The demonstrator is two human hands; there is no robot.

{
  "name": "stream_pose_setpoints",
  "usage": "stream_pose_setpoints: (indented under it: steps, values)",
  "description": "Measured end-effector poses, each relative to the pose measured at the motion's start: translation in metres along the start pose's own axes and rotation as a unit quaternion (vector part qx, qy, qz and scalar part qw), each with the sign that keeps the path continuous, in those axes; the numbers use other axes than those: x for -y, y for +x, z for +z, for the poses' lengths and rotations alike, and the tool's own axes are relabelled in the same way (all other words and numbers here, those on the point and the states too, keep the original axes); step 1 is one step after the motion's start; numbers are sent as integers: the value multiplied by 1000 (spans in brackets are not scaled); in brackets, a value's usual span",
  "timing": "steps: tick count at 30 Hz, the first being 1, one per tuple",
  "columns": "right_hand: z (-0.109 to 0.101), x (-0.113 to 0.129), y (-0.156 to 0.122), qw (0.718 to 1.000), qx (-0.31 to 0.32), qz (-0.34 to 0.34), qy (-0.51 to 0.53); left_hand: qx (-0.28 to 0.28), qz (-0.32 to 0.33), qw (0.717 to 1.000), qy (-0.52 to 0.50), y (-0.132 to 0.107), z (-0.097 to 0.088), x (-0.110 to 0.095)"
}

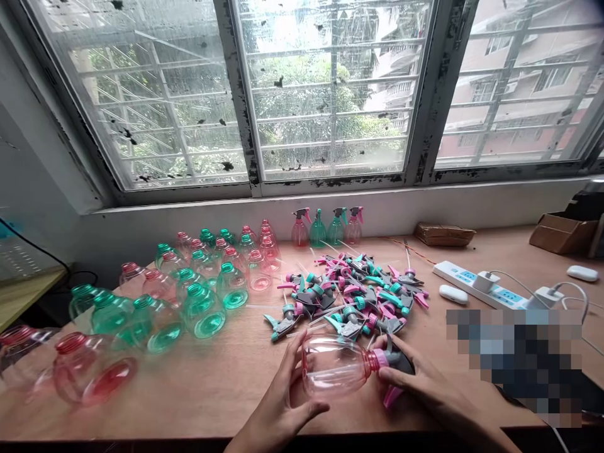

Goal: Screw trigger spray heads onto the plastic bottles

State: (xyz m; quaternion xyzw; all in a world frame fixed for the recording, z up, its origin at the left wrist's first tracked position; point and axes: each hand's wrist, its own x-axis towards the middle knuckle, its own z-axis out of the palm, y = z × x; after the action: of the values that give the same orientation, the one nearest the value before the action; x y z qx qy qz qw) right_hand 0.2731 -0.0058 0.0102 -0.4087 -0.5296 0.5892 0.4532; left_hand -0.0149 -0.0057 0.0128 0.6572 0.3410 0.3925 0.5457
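A clear pink bottle [333, 363] lies on its side near the table's front edge. My left hand [278, 402] cups its round base, fingers curled around it. My right hand [419, 377] grips the grey and pink spray head [395, 368] seated at the bottle's neck. Just behind lies a heap of loose spray heads [352, 296] in pink, teal and grey with thin dip tubes.
Several open green and pink bottles [198, 296] stand at the left, one pink bottle [89, 371] nearest the front. Bottles with spray heads fitted [325, 228] line the wall. A white power strip [481, 286] with plugs, cardboard boxes [561, 233] and a blurred patch fill the right side.
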Motion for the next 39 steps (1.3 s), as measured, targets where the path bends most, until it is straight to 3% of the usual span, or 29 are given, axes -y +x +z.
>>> stream_pose_setpoints:
  steps: [3,9,16,25,30,34,39]
  values:
    - [-1,-7,2,999,5,37,35,-2,22,1000,-15,1,2,-2]
    - [-2,-21,-3,998,23,30,48,82,2,991,-103,0,1,0]
    - [-3,-20,-3,999,21,31,27,59,31,998,21,-4,-2,9]
    - [-5,-25,-4,999,38,-10,7,77,-18,997,-9,-5,-5,11]
    - [-5,-22,-3,1000,28,2,-3,89,56,994,38,-1,-9,26]
    - [-2,-18,-4,1000,12,0,-19,96,53,994,29,1,-10,35]
    - [-1,-17,-6,1000,16,7,-7,92,2,995,-22,-2,-7,21]
